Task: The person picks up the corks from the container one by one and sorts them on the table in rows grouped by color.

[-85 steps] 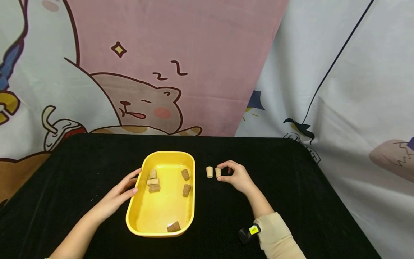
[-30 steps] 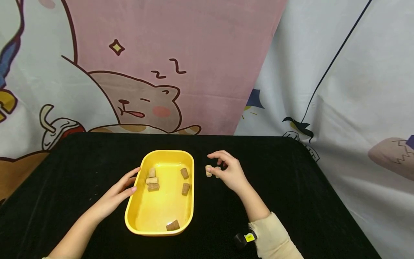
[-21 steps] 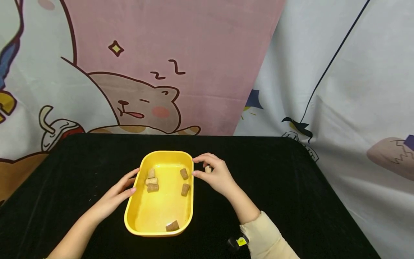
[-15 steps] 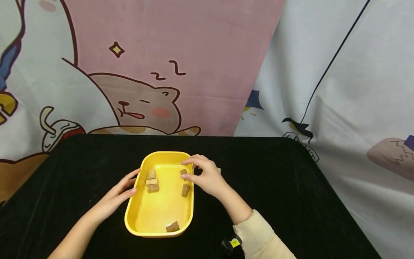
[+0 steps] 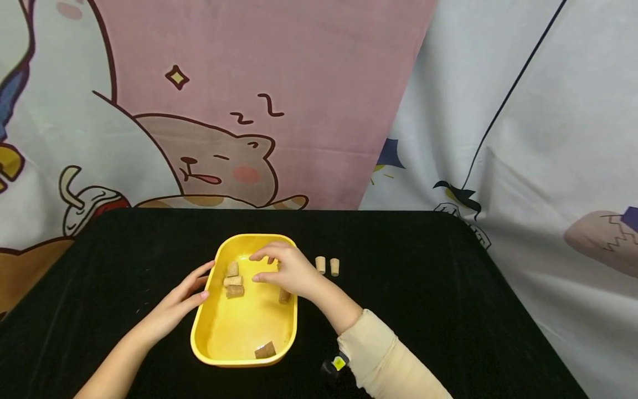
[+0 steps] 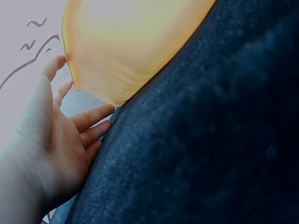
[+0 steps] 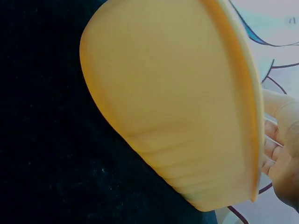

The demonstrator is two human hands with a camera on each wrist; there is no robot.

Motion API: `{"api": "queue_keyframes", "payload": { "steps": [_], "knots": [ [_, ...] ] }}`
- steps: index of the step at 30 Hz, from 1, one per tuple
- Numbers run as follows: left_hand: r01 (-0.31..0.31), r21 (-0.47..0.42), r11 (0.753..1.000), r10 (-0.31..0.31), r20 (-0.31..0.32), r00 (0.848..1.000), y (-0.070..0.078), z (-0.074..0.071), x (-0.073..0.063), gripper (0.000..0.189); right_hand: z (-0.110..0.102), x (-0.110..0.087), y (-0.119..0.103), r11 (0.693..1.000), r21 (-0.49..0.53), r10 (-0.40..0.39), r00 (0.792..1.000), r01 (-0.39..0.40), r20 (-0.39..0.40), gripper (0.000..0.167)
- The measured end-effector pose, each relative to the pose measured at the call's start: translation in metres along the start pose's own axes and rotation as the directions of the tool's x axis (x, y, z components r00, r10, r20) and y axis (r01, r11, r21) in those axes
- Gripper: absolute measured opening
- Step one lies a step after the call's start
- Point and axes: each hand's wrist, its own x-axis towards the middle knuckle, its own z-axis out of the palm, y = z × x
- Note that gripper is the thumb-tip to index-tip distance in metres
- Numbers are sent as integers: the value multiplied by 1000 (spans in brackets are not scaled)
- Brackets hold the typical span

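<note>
A yellow tray (image 5: pixel 244 327) holds several cork stoppers. Three of them, the nearest a cork stopper (image 5: pixel 235 291), sit together at the left inside. On the right side a darker cork stopper (image 5: pixel 284 297) is partly covered by my right hand (image 5: pixel 289 269), which also hides most of another. One more brown cork stopper (image 5: pixel 265 350) lies in the near end. My right hand hovers over the tray, thumb and forefinger spread, holding nothing. My left hand (image 5: pixel 174 305) touches the tray's left side with extended fingers; the left wrist view shows its fingertips along the tray wall (image 6: pixel 126 46).
Two pale cork stoppers, a left one (image 5: pixel 320 265) and a right one (image 5: pixel 335 267), stand on the black cloth (image 5: pixel 423 299) just right of the tray. A printed curtain (image 5: pixel 319 111) hangs behind the table.
My right hand has released the right pale cork stopper beside the other, then moved left across the rim to above the tray. My left hand has stayed at the tray's side.
</note>
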Motion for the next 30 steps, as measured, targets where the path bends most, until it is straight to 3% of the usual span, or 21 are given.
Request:
{"api": "queue_keyframes", "payload": {
  "steps": [14,30],
  "knots": [
    [-19,9,1000,19,-4,1000,0,0,0,56,9,32,-1,984,-173,76,975,-41,207,35],
    [-44,-5,999,44,10,999,-2,-2,1,55,27,55,9,978,-200,117,946,-57,304,23]
  ]
}}
